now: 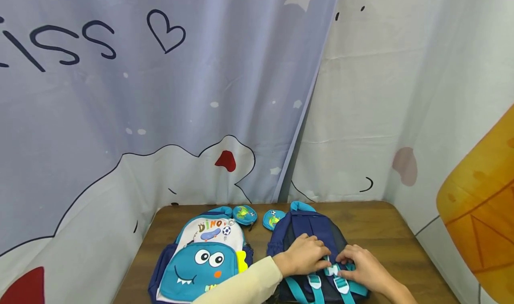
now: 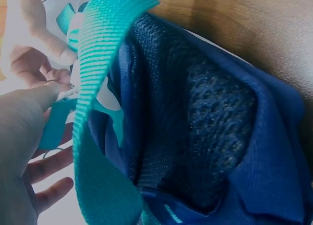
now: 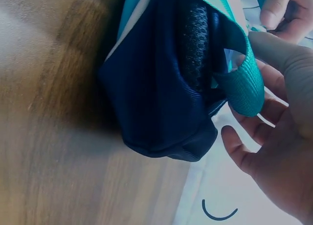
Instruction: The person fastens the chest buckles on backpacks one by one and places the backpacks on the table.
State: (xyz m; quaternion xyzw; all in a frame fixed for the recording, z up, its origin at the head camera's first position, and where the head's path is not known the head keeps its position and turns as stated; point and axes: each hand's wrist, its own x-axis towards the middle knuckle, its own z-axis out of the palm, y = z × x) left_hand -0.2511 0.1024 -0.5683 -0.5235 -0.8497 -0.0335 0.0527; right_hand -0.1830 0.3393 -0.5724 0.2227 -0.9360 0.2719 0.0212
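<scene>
A navy backpack (image 1: 313, 223) lies on the table with its back panel and teal straps facing up. Over its lower part, my left hand (image 1: 308, 255) and right hand (image 1: 363, 268) meet at a small white buckle (image 1: 332, 270) on teal webbing. In the left wrist view, my left thumb and fingers pinch the buckle's near end, the other fingers spread apart. From the opposite side, the right hand's thumb and fingertips grip it too. A broad teal shoulder strap (image 2: 95, 63) crosses in front and partly hides the fingers. Another teal loop (image 3: 249, 88) hangs beside my right fingers.
Left of the navy backpack lies a dinosaur backpack (image 1: 201, 268), its front up, beneath my left forearm. Two small teal dinosaur pouches (image 1: 244, 215) sit between the bags near the back of the wooden table (image 1: 389, 232). Printed curtains (image 1: 180, 94) hang behind.
</scene>
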